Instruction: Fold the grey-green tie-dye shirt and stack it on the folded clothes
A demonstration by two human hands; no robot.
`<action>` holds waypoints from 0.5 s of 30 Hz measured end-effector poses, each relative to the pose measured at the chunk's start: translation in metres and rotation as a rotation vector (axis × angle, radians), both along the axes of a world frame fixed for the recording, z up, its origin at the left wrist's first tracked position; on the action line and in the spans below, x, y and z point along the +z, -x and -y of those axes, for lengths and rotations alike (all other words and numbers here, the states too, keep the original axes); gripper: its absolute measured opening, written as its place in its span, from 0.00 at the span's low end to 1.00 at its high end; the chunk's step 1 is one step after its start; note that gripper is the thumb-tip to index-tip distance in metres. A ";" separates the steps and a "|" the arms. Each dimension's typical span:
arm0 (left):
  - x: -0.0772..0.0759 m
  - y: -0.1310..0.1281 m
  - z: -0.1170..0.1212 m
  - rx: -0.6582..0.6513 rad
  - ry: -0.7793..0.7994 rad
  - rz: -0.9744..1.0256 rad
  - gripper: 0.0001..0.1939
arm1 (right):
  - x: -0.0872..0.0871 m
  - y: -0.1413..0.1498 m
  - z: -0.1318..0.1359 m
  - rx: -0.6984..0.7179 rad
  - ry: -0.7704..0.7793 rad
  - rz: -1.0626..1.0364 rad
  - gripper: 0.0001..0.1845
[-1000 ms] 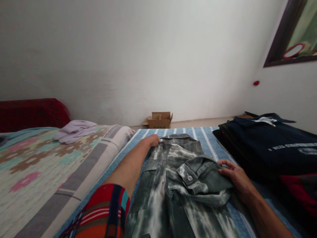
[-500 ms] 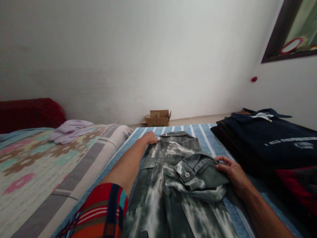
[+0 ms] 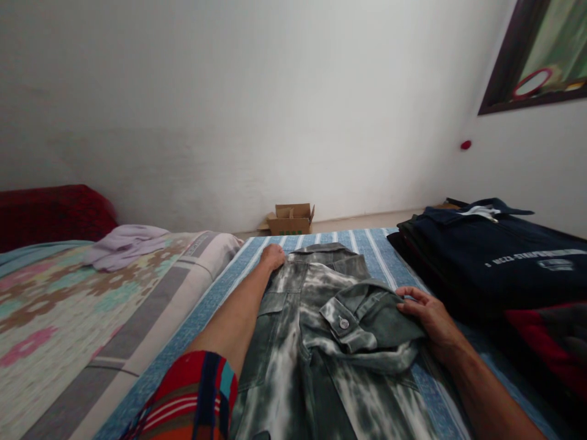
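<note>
A grey-green and white tie-dye denim jacket (image 3: pixel 284 342) lies spread on a blue striped cloth (image 3: pixel 380 256). One sleeve is folded across its front, and the buttoned cuff (image 3: pixel 342 322) points left. At the upper left edge, by the shoulder, my left hand (image 3: pixel 273 256) is closed on the jacket's fabric. My right hand (image 3: pixel 426 315) pinches the bend of the folded sleeve between thumb and fingers on the right side. The lower end of the jacket runs out of view at the bottom.
Folded dark clothes (image 3: pixel 495 263) are stacked at the right, with a red and black garment (image 3: pixel 545 342) nearer. A bed with a flowered sheet (image 3: pixel 82 305) and a lilac cloth (image 3: pixel 128 244) lies left. An open cardboard box (image 3: pixel 290 221) stands by the wall.
My left hand has shifted slightly left at the shoulder, still holding the fabric. The right hand stays at the sleeve. The whole view has moved a little.
</note>
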State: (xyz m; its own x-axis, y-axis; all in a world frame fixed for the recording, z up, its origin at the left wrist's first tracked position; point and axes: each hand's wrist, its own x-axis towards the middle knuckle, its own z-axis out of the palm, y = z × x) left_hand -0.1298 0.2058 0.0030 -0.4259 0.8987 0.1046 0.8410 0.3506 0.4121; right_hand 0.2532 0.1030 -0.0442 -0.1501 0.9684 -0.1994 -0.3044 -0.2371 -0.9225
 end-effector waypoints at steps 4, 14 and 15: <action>-0.006 0.003 0.002 0.004 -0.033 -0.027 0.06 | 0.001 -0.001 -0.001 0.018 0.011 -0.005 0.22; -0.010 0.003 0.013 0.040 -0.058 0.093 0.07 | 0.000 -0.005 -0.002 0.055 0.040 -0.006 0.22; -0.008 0.004 0.016 0.029 -0.044 0.130 0.10 | -0.001 -0.005 -0.002 0.054 0.043 -0.011 0.23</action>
State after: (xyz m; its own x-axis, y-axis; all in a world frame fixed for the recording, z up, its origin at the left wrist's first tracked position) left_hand -0.1340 0.1896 -0.0053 -0.4645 0.8815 0.0852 0.7690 0.3537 0.5325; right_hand 0.2583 0.1048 -0.0450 -0.2047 0.9492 -0.2389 -0.3001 -0.2932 -0.9078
